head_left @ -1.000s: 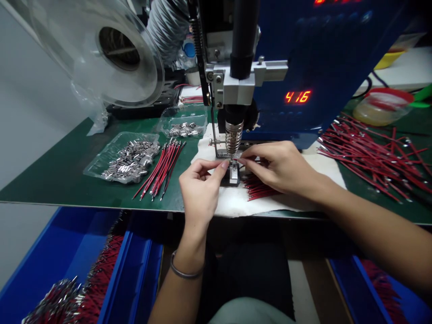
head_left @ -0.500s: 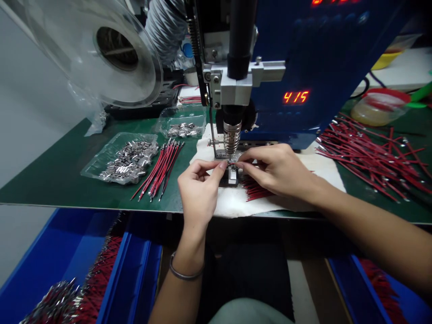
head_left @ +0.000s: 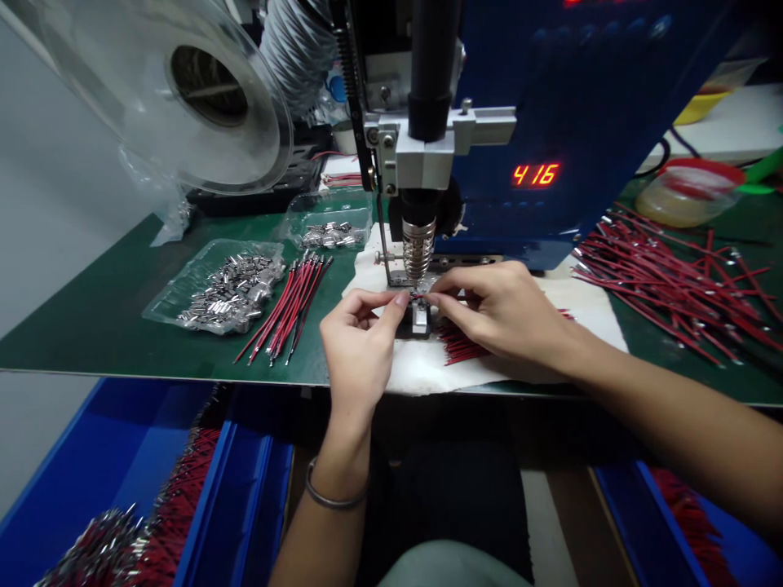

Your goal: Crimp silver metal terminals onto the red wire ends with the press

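My left hand (head_left: 362,342) pinches something too small to make out, just left of the machine's tip. From the right, my right hand (head_left: 498,314) closes thumb and forefinger on a thin red wire at the same spot. Directly above the fingertips is the coiled metal spring (head_left: 418,249) of the machine, and a small metal block (head_left: 419,316) stands below them. Red wires (head_left: 462,346) lie on a white cloth (head_left: 422,367) beneath my right hand. A bundle of red and black wires (head_left: 285,310) rests left of my left hand.
Clear trays (head_left: 156,302) of small metal parts stand at left. A blue machine (head_left: 550,220) with a red display is behind. Many red wires (head_left: 679,285) and a red-lidded tub (head_left: 691,196) are at right. Blue bins (head_left: 250,489) sit below the table edge, and a clear reel hangs upper left.
The machine's lit number has gone from 415 to 416. Both hands stay at nearly the same place, and the whole view has shifted slightly.
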Motion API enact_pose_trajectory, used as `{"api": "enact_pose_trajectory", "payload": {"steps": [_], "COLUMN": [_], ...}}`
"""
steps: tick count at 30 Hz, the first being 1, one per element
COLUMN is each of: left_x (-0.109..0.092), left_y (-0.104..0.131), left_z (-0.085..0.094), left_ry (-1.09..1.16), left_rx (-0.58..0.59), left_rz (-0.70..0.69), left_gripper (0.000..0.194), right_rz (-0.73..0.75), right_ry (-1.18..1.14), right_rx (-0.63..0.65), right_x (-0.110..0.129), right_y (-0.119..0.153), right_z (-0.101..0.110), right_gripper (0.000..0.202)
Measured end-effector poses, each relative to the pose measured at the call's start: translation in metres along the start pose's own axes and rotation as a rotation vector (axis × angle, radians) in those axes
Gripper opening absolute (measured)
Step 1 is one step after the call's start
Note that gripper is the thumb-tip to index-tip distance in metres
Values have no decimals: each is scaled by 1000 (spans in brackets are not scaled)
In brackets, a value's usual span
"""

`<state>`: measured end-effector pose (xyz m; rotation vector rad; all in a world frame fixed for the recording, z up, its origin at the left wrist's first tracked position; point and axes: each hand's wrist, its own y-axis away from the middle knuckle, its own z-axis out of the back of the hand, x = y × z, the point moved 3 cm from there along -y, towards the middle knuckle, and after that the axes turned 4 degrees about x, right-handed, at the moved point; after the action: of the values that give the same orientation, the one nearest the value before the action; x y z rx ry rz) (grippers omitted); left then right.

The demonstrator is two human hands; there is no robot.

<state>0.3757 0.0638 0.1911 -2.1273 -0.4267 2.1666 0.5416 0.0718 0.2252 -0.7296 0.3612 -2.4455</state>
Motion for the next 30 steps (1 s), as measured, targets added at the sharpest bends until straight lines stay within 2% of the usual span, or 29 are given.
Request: {"api": "enact_pose_trajectory", "payload": {"steps": [30], "left_x": [0], "left_y": [-1], "left_z": [1], "left_ry": [-47], "left_rx": [-6], "left_rz": [-20], "left_gripper": [18], "right_rz": [-50], "right_ry": [-25], "right_rx": [18], "right_x": [1], "right_y": [1], "right_z": [0], "right_gripper": [16]}}
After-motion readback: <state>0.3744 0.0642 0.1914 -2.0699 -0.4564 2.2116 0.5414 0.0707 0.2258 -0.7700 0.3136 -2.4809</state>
